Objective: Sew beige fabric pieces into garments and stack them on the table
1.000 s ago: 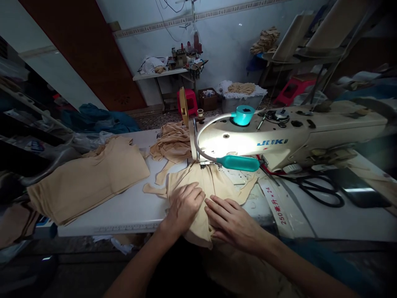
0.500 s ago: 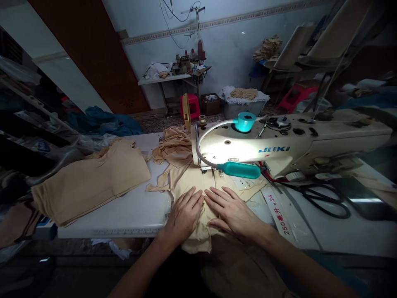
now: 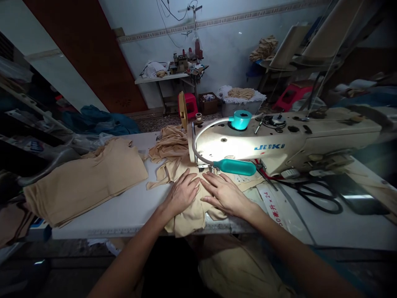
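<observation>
A beige piece of fabric lies under the needle end of a white sewing machine, its near edge bunched at the table's front. My left hand rests flat on the fabric, fingers stretched toward the presser foot. Beside it, my right hand presses on the same fabric with fingers spread, its fingertips close to the needle area. A teal lamp on a bent neck lights this spot and partly hides the presser foot. More beige cloth is heaped behind and left of the needle.
A folded stack of beige fabric pieces lies on the white table to the left. At right are black scissors and a dark flat device. Large thread cones stand behind the machine.
Both hands have moved forward, closer to the needle, and the fabric has gone with them. Its near edge now bunches on the table front. The view has shifted slightly.
</observation>
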Available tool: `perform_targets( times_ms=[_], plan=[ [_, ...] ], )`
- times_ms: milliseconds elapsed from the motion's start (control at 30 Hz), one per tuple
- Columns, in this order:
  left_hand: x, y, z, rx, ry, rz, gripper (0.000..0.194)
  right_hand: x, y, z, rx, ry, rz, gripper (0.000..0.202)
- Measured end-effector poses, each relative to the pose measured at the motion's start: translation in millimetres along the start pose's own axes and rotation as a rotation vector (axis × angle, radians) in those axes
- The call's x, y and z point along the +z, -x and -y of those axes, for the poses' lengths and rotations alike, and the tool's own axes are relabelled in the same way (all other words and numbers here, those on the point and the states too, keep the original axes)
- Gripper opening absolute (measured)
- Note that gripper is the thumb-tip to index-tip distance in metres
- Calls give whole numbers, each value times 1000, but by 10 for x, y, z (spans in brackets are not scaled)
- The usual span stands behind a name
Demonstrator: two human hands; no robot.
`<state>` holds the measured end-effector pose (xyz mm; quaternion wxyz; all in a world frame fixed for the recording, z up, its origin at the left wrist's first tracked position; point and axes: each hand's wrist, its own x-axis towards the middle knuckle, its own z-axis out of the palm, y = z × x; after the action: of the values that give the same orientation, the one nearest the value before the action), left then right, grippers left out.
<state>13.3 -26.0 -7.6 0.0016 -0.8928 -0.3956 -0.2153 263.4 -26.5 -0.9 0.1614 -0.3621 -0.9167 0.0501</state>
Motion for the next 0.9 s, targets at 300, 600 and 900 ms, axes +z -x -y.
perform_targets(
  times_ms=[300, 600, 900],
  plan=[
    [-51, 39, -123, -19, -106, 47, 35, -146, 208, 369, 101, -6, -20, 34],
    [-213, 561, -733, -69, -55, 43, 48, -39, 999, 968, 90, 58, -102, 21],
    [-353, 613, -590, 32, -30, 115, 18, -392, 595, 1134, -41, -215, 253, 8]
  ],
)
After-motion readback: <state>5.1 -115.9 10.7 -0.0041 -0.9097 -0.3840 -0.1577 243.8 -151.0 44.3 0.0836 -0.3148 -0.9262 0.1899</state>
